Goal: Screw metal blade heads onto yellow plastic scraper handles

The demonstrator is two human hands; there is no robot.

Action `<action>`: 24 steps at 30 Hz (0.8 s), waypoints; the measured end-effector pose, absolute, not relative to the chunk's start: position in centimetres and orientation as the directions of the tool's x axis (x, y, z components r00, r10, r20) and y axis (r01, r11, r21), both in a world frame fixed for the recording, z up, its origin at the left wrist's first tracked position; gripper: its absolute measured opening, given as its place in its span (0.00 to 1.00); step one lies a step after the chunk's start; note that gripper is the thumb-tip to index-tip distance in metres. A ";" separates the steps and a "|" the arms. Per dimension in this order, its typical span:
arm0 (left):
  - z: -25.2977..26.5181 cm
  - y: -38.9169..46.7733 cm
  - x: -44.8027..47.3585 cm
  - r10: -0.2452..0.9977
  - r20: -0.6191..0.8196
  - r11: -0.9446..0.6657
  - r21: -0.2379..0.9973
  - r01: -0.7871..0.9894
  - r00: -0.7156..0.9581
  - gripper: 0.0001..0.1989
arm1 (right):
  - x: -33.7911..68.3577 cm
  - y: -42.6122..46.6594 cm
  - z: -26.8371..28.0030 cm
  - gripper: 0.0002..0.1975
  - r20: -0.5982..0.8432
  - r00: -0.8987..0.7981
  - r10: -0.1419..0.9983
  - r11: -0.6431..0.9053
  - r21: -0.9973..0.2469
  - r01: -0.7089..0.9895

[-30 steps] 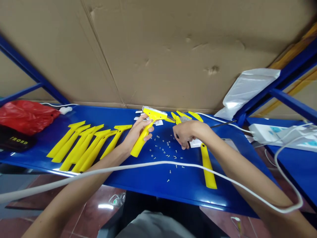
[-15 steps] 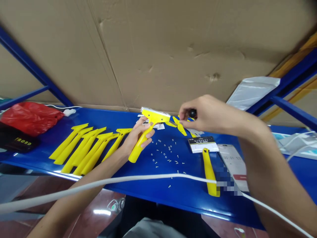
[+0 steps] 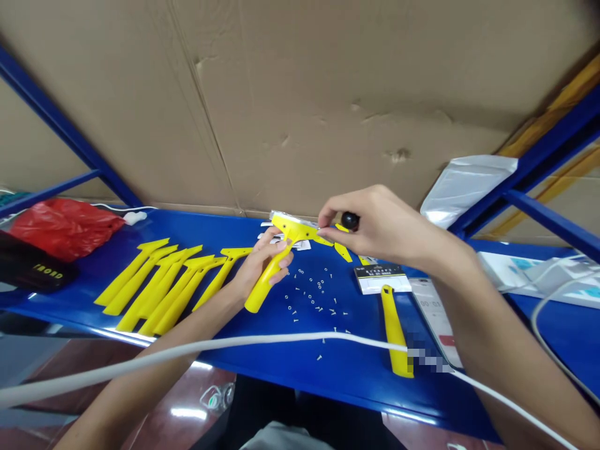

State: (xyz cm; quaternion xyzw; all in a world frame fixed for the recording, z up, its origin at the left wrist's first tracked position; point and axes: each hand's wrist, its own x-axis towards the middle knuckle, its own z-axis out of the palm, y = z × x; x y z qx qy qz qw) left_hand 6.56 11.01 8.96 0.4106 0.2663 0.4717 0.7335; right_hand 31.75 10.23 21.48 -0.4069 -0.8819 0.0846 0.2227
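Note:
My left hand [image 3: 262, 259] is closed round a yellow scraper [image 3: 262, 287], near where its handle meets the wide head. The head points up, with a pale strip along its top edge and small dark holes in its face. My right hand [image 3: 379, 219] is closed on a tool whose black rounded end [image 3: 349, 220] sticks out of the grip; the rest of that tool is hidden. The thumb and index fingertips pinch at the right end of the scraper head. Whether a small part sits between them, I cannot make out.
Several yellow scraper handles [image 3: 159, 287] lie on the left of the blue table [image 3: 262, 356]. Small screws and nuts [image 3: 319, 307] are scattered mid-table. A packaged yellow scraper [image 3: 396, 331] and a phone [image 3: 434, 312] lie at right. A white cable [image 3: 234, 342] crosses in front.
My right hand has moved left, bringing its fingertips to the right end of the scraper head. My left hand still holds the scraper in nearly the same place.

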 end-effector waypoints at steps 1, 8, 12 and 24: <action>8.9 11.0 6.6 0.916 0.001 0.209 0.853 -0.479 0.402 0.23 | 31.5 10.8 20.9 0.04 0.305 -0.593 0.745 0.667 -0.319 0.674; 8.3 10.9 6.9 0.918 -0.001 0.195 0.872 -0.450 0.397 0.22 | 30.5 12.5 18.6 0.08 0.172 -0.628 0.759 0.647 -0.308 0.697; 8.0 10.9 6.8 0.910 -0.019 0.211 0.881 -0.423 0.414 0.21 | 30.4 12.5 18.6 0.08 0.146 -0.626 0.766 0.638 -0.290 0.714; 7.6 10.9 6.8 0.882 -0.040 0.245 0.891 -0.383 0.470 0.22 | 30.5 12.7 18.4 0.05 0.104 -0.603 0.791 0.605 -0.281 0.745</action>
